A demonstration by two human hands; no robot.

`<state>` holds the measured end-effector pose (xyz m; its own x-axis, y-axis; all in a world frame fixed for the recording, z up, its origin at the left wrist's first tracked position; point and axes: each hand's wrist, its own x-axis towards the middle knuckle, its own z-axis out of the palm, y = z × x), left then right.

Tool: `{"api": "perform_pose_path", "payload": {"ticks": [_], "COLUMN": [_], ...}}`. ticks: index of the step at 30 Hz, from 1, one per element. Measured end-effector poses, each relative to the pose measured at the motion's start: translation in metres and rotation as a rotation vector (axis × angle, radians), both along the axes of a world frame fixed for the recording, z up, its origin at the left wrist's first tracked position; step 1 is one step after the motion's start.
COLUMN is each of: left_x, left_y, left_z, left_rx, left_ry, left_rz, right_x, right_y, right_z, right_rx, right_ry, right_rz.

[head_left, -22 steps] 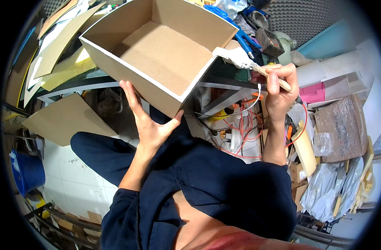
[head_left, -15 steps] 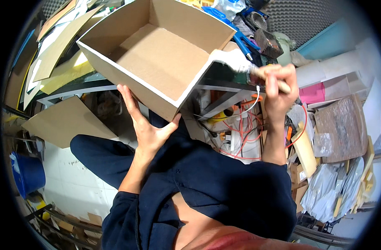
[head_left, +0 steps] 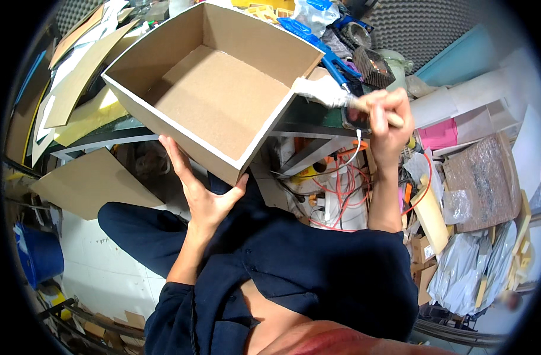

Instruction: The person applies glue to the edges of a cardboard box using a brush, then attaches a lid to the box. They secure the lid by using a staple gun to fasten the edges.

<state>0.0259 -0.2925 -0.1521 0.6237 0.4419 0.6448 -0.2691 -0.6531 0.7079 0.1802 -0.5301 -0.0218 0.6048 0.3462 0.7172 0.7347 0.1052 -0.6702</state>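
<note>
An open-topped brown board box (head_left: 223,94) with white rim edges is tilted over the front of the workbench. My left hand (head_left: 204,198) grips its near corner from below, fingers spread along the left outer side and thumb on the other side of the corner. In my right hand (head_left: 389,121) is a paintbrush (head_left: 326,93) with a light wooden handle, the fingers closed round it. White coats its bristles, and their tip meets the right rim of the box. The inside of the box holds nothing.
Stacked board sheets (head_left: 84,77) lie on the bench's left. A blue-handled tool (head_left: 335,62) and clutter sit behind the box. Red cables (head_left: 341,189) tangle below. Plastic-wrapped brown board (head_left: 483,180) leans at right; a blue bucket (head_left: 40,251) stands at left.
The view has shifted slightly, so the box, the bench and both hands appear a little lower and further left. The brush tip stays at the right rim, and both grips look the same.
</note>
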Motion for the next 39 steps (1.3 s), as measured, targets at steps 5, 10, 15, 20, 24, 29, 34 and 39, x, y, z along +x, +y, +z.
{"api": "perform_pose_path", "payload": {"ticks": [5, 10, 15, 20, 24, 29, 34, 39], "left_x": [-0.001, -0.001, -0.001, -0.001, 0.0, -0.001, -0.001, 0.001], "left_y": [-0.001, -0.002, -0.001, -0.002, -0.002, -0.001, -0.002, -0.004], "left_z": [0.001, -0.001, 0.002, 0.001, 0.002, 0.002, 0.001, 0.001], "left_rx": [0.0, -0.024, 0.005, -0.009, -0.005, 0.011, -0.003, -0.033], "left_ry": [0.019, 0.016, 0.026, 0.014, 0.005, 0.027, 0.012, -0.002], "left_rz": [-0.003, -0.001, 0.014, 0.01, 0.009, 0.013, 0.009, 0.002], "right_x": [0.015, 0.034, 0.023, 0.047, 0.053, 0.056, 0.049, 0.051], "right_y": [-0.007, -0.004, -0.009, -0.012, -0.014, -0.013, -0.015, -0.012], "right_z": [0.002, 0.004, 0.005, 0.006, 0.011, 0.01, 0.007, 0.007], "right_rx": [-0.001, -0.013, -0.025, 0.004, -0.069, 0.007, -0.051, 0.01], "right_ry": [0.018, 0.032, 0.043, 0.079, -0.007, 0.012, -0.018, -0.028], "right_rz": [0.004, -0.084, 0.059, -0.044, -0.132, -0.103, -0.116, -0.166]}}
